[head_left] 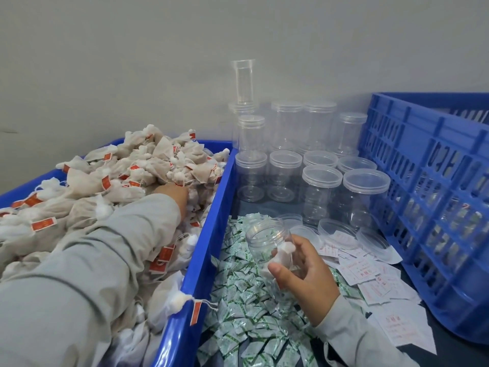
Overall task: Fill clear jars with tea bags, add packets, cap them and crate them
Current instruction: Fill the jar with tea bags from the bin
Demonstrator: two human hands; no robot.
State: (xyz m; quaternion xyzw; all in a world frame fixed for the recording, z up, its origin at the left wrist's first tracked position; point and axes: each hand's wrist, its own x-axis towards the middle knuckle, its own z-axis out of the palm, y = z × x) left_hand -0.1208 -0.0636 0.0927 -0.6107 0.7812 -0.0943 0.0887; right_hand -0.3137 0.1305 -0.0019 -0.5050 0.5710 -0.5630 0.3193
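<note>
Filling step, early stage. The right hand [304,271] grips an uncapped clear plastic jar [270,242], tilted with its mouth toward the far left, over a heap of small green-and-white packets [243,300] at the near centre of the tabletop. One or two white tea bags appear to lie inside it, pressed near the fingers, so the jar is judged far from full. The left hand [173,193] reaches into the blue plastic bin [211,234] at left, its fingers buried in the pile of beige tea bags with red tags [119,181]; whether they have closed on a bag cannot be told. The next move calls for lifting a handful of bags across the bin wall and dropping them into the jar mouth, which the right hand should hold steady and open toward the bin. Capped empty clear jars [320,181] stand in rows at the far centre, loose clear lids [338,229] lie just right of the held jar, and the blue slotted crate [423,168] waits at right.
</note>
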